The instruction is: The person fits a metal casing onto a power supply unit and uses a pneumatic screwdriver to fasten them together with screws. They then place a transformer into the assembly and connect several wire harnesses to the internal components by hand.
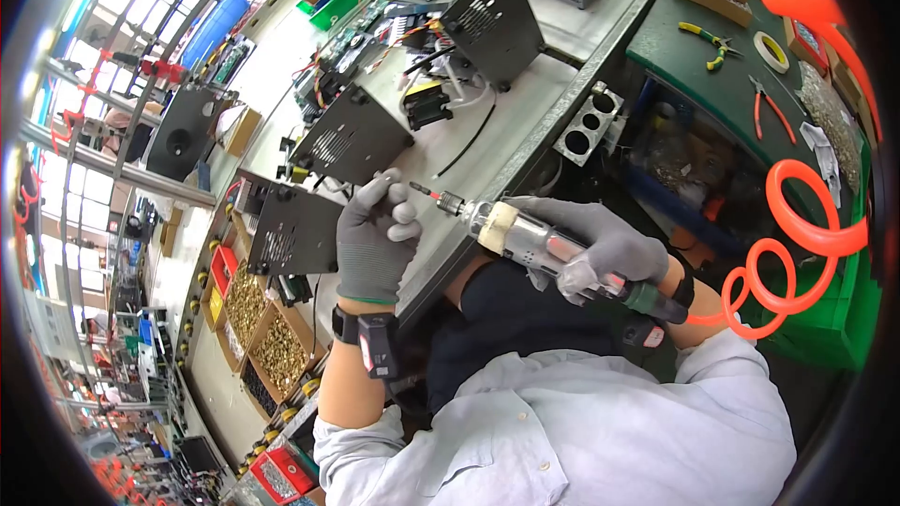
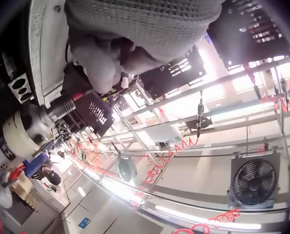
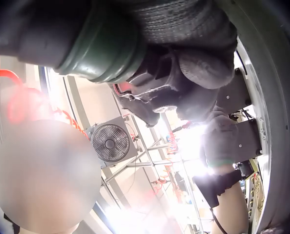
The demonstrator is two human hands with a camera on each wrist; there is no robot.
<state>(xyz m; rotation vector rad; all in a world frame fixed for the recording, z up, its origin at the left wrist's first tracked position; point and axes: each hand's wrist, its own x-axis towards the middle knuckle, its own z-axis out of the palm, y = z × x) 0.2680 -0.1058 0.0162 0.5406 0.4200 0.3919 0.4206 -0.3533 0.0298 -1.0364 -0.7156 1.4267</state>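
Observation:
My gloved right hand point(image 1: 600, 244) grips a pneumatic screwdriver point(image 1: 525, 234), fingers wrapped round its body. The driver's bit point(image 1: 424, 189) points toward my gloved left hand point(image 1: 380, 234). That hand is raised over the bench edge with its fingers curled and fingertips close to the bit; I cannot tell whether a small part lies between them. Left-wrist view: the curled fingers point(image 2: 98, 70) sit just above the driver's chuck point(image 2: 62, 107). Just beyond the left hand stands a black perforated metal panel point(image 1: 352, 136), with another black panel point(image 1: 295, 230) to its left.
A third panel point(image 1: 492, 23) with wired circuit boards stands farther along the bench point(image 1: 525, 122). Cardboard bins of brass-coloured screws point(image 1: 279, 351) lie at left. An orange coiled hose point(image 1: 792, 290) hangs at right. Pliers point(image 1: 708, 42) and tape point(image 1: 771, 52) lie on a green table.

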